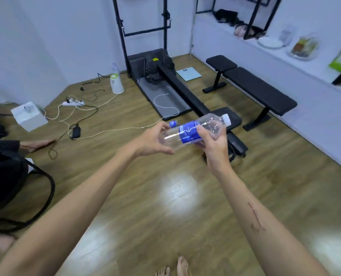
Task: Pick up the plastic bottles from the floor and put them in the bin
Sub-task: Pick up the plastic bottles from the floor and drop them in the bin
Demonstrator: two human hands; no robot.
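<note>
My right hand [210, 139] grips a clear plastic bottle [193, 129] with a blue label and white cap, holding it on its side at chest height above the wooden floor. My left hand [155, 140] is cupped around the bottle's base with fingers apart; I cannot tell whether it touches. Just behind my left fingers a small blue-labelled piece of a second bottle [173, 123] shows. A third clear bottle [115, 68] stands by the far wall behind a white kettle [116, 83]. No bin is in view.
A black weight bench [259, 92] and a rack base [165, 90] fill the far floor. Cables, a power strip [74, 103] and a white box [29, 116] lie at left. A seated person's foot [38, 145] and a black bag [6, 176] are at left.
</note>
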